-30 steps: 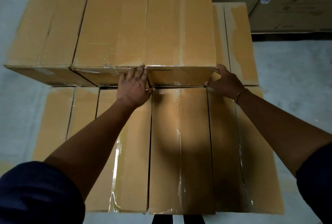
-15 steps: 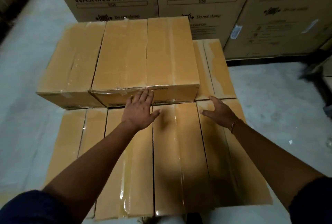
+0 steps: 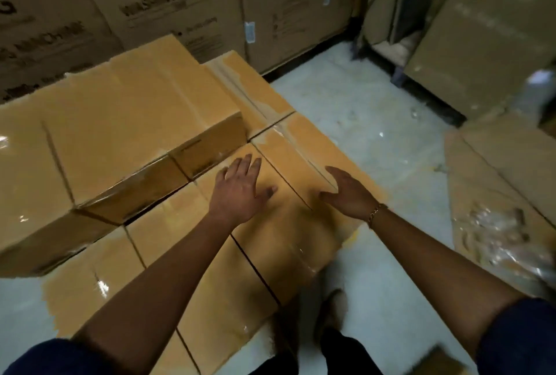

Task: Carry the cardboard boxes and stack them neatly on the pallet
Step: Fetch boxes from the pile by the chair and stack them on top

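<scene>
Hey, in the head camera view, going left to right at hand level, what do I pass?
Upper-layer boxes → left hand → right hand → concrete floor → plastic-wrapped cardboard.

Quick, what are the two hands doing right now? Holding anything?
Left hand: open, fingers spread, holding nothing, over the lower boxes.
Right hand: open, holding nothing, by the right edge of those boxes.
</scene>
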The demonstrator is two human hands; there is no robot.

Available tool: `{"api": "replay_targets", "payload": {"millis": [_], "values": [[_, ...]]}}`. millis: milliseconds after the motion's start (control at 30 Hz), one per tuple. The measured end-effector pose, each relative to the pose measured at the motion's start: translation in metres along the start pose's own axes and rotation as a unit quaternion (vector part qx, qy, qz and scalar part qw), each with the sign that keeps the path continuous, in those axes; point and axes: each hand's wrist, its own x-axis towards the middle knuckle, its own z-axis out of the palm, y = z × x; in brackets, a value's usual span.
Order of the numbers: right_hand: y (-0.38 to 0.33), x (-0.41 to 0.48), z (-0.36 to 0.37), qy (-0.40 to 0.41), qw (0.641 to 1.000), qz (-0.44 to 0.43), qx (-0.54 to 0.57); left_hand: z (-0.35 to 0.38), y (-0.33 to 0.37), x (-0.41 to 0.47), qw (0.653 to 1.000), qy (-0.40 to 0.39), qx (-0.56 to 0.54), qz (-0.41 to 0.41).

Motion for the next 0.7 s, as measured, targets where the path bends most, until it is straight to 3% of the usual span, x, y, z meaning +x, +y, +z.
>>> {"api": "replay_targets", "payload": {"millis": [167,333,533,700], "values": [[0.082,-0.09,0.014,0.048,0.989,0.104,0.095,0.038,0.087,-0.009,0.991,-0.045,0.009,0.126],[0.176,-0.192,0.061,0.095,0.95,0.238,0.177,0.108,0.185,-0.036,0.956,-0.116,0.049,0.265],[0.256,-0.339,0.165,0.145,0.862,0.384,0.297,0.199,0.285,-0.125,0.891,-0.239,0.087,0.375],[0.287,-0.458,0.278,0.178,0.767,0.474,0.395,0.268,0.316,-0.237,0.848,-0.271,0.081,0.449]]}}
